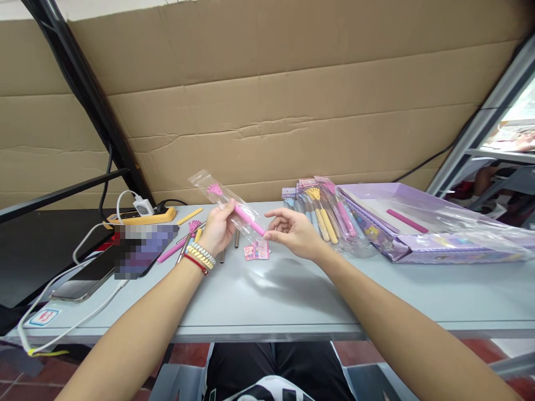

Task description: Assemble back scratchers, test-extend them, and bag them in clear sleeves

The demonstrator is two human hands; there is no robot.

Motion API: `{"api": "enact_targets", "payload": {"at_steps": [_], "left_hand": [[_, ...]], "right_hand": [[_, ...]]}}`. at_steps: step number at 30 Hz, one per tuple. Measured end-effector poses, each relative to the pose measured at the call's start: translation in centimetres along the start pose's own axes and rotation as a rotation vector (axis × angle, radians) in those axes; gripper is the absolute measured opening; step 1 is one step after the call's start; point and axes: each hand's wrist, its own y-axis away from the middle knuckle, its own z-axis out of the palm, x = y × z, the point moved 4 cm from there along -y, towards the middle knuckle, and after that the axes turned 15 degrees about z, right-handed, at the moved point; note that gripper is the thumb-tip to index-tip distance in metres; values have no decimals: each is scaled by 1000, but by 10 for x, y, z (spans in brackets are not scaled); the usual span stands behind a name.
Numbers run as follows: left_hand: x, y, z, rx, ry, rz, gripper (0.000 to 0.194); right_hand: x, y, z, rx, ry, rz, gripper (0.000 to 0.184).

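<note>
A pink back scratcher (249, 221) with a hand-shaped head lies inside a clear plastic bag (199, 179), tilted above the table. My left hand (218, 227) is closed on it around the middle, thumb on top. At its lower right end is my right hand (292, 231), index finger stretched out and thumb apart from it. The thumb tip meets the bag's end or sits just beside it; which one I cannot tell. Small pink printed cards (256, 250) lie on the table below. By my left wrist are loose scratcher parts, among them a pink hand-shaped head (194, 226) and a yellow handle (190, 216).
Several bagged back scratchers (324, 214) lie right of my right hand. Beyond them stands a purple box (401, 245) with plastic film and a magenta handle (407, 221). Phones (83, 275), white cables and a yellow power strip (167, 215) occupy the left. Cardboard (267, 111) walls the back.
</note>
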Motion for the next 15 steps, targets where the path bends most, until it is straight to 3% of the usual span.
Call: {"api": "enact_targets", "payload": {"at_steps": [7, 11, 15], "left_hand": [[-12, 10, 9, -126, -39, -111, 31], [-22, 14, 8, -210, -109, -228, 31], [-27, 14, 5, -212, -124, -267, 34]], "right_hand": [[1, 2, 1, 104, 365, -135, 48], [4, 2, 5, 69, 507, -228, 53], [4, 3, 6, 46, 537, -254, 49]]}}
